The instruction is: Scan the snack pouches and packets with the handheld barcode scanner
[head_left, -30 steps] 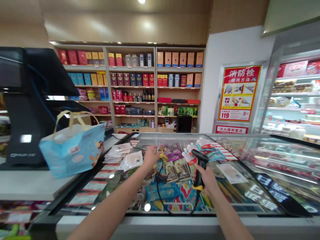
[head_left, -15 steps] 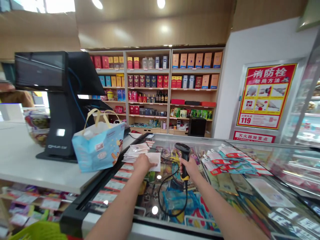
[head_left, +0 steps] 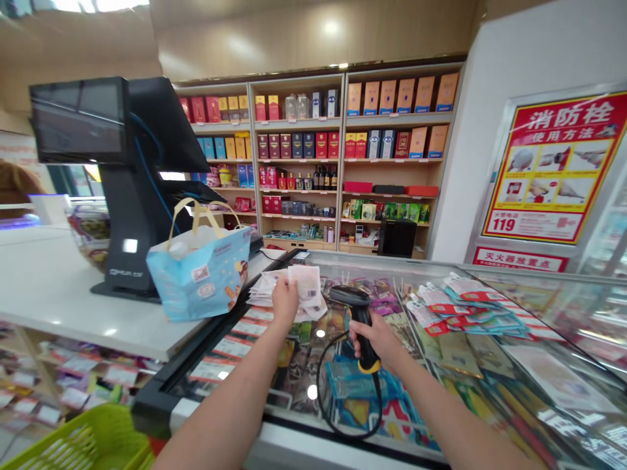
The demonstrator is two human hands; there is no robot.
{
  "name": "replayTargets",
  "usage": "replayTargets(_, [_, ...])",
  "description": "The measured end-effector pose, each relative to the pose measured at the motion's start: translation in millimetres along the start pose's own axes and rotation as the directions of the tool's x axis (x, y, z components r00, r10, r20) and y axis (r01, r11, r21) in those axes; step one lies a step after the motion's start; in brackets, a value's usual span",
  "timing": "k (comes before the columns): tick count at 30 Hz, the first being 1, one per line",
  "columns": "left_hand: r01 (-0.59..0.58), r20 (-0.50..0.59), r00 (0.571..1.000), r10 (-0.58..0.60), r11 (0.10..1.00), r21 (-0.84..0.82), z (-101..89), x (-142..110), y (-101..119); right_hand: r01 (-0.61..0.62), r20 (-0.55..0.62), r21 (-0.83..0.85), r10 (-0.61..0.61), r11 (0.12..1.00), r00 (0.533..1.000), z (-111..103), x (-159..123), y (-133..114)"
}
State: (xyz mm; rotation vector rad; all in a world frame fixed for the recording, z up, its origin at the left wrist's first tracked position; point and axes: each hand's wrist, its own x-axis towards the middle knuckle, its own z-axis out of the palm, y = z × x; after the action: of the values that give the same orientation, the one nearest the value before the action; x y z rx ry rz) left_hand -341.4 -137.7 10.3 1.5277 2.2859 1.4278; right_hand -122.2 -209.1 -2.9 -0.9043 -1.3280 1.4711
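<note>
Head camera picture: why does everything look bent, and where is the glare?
In the head view, the wide lens bows the wooden shelves and stretches the glass freezer lid; white glare spots sit on that glass near the right hand.

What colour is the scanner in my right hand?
The scanner is black with a yellow band; head view.
</note>
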Motion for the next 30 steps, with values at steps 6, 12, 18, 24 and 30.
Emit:
replayTargets(6, [0.015,-0.014,1.000,-0.016,0.995,-0.103,14.9,2,-9,0.001,0.034,-0.054,0.001,0.999,0.999,6,-3,4])
replayTargets(12, [0.004,-0.008,1.000,-0.005,0.990,-0.144,18.3,2,-12,-0.014,0.050,-0.083,0.018,0.996,0.999,7,-4,3])
replayTargets(18, [0.020,-0.005,1.000,-0.021,0.982,-0.189,19.4,3,-14,-0.006,0.048,-0.082,0.010,0.997,0.999,8,-4,2])
replayTargets(24, [0.012,-0.014,1.000,-0.014,0.983,-0.186,19.7,3,-14,0.001,0.044,-0.081,0.002,0.997,0.999,7,-3,4])
replayTargets(30, [0.021,-0.011,1.000,-0.023,0.979,-0.204,14.9,0,-9,0.001,0.034,-0.094,0.002,0.996,0.999,5,1,11])
